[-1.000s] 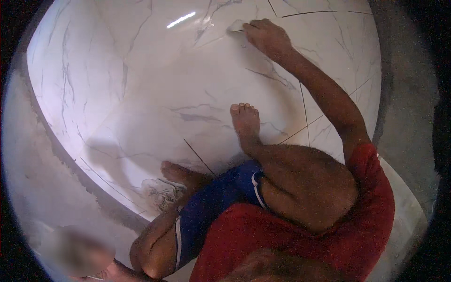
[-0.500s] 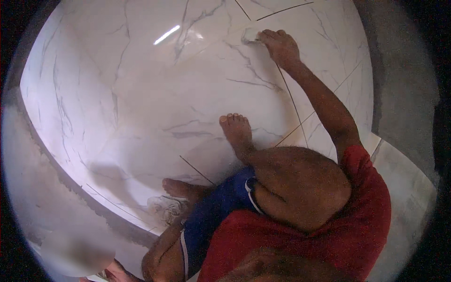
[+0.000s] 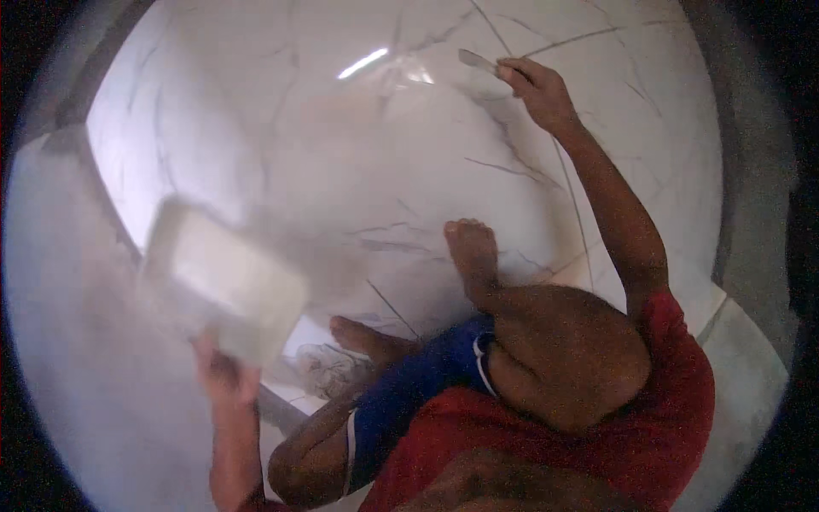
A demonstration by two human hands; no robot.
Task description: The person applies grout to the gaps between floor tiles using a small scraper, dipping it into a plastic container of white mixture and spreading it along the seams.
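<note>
My right hand point(image 3: 539, 92) is closed around the handle of a small putty knife point(image 3: 474, 61), its blade pointing left over the white marble-patterned tiles point(image 3: 341, 162). Whether the blade touches the tile I cannot tell. On the left, my left hand point(image 3: 225, 369) grips the near edge of a pale rectangular tub point(image 3: 159, 243), smeared by motion. Something whitish shows inside the tub, too blurred to make out. Between the tub and the knife lies a wide stretch of tile.
A crumpled whitish cloth point(image 3: 331, 370) lies beside my left foot point(image 3: 363, 337). My right foot point(image 3: 472, 254) rests on the tiles in the middle. Thin dark joints point(image 3: 573, 205) run between tiles. Grey rough strips point(image 3: 751, 162) border the tiled area.
My left hand has come up from the lower left corner with the tub. My right hand still holds the putty knife, now turned so its blade and handle show. The view has shifted slightly.
</note>
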